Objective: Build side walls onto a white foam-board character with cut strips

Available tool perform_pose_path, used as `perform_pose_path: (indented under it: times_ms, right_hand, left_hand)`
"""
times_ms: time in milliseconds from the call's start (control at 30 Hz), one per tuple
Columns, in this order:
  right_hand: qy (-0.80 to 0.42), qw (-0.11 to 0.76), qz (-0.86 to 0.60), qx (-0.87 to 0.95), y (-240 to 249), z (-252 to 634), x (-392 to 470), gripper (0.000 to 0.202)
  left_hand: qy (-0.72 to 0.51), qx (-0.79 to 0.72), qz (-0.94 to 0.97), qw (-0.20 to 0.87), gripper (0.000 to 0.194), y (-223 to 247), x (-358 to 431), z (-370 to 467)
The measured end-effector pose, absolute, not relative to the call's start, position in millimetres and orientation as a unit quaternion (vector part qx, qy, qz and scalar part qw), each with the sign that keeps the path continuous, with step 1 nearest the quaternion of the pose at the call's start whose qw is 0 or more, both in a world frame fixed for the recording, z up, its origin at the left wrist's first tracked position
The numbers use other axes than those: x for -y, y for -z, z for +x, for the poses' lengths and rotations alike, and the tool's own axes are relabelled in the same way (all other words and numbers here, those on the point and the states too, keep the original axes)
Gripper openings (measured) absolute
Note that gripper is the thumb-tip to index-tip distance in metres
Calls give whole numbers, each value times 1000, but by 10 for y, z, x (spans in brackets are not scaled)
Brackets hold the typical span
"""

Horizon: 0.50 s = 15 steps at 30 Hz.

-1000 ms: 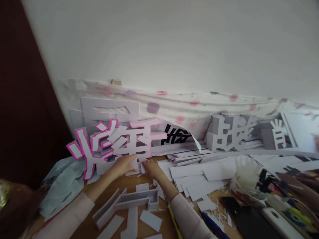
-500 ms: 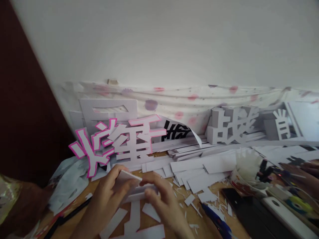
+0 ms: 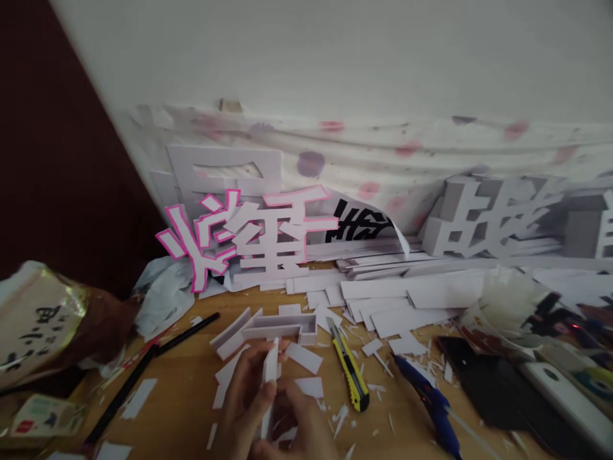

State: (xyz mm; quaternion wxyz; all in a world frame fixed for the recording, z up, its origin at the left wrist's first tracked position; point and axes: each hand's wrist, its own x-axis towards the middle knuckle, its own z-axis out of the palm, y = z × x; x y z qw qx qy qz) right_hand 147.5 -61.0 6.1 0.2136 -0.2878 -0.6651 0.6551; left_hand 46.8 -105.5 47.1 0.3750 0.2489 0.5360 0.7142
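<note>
Near the bottom middle, my left hand is closed around a narrow white foam-board piece, which stands on edge. My right hand touches the same piece from the right, its fingers curled and partly hidden. Just beyond the hands lies a white box-like letter part with raised walls. Flat white pieces surround it. A yellow utility knife rests on the wooden table to the right, its blade pointing away.
A blue glue gun and a dark phone-like slab lie at the right, near a cup. Pink-edged characters stand at the back. Black pens and a snack bag are at the left.
The view has tilted down and shifted left. My hands have moved lower and closer, turning the held white piece upright. The box-like part and the yellow knife now show.
</note>
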Motion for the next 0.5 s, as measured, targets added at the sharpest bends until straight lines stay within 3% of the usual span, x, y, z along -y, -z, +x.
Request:
perform_pose_path:
  times_ms: [133, 233, 367, 433, 500]
  right_hand:
    - [-644, 179, -295, 683, -36, 1483, 624, 48]
    - [-545, 215, -346, 733, 33, 1608, 528, 24]
    - [-251, 291, -559, 735, 101, 1959, 216, 26]
    - [-162, 235, -631, 722, 124, 2112, 62, 35]
    - [-154, 176, -661, 713, 145, 2200, -47, 37]
  left_hand:
    - [-655, -592, 243, 402, 60, -329, 1137, 271]
    - [-641, -603, 205, 428, 78, -306, 1183, 146]
    - [-632, -577, 138, 499, 72, -349, 1224, 70]
    - [-605, -569, 140, 539, 68, -345, 1208, 39]
    - [-570, -588, 188, 542, 75, -313, 1174, 4]
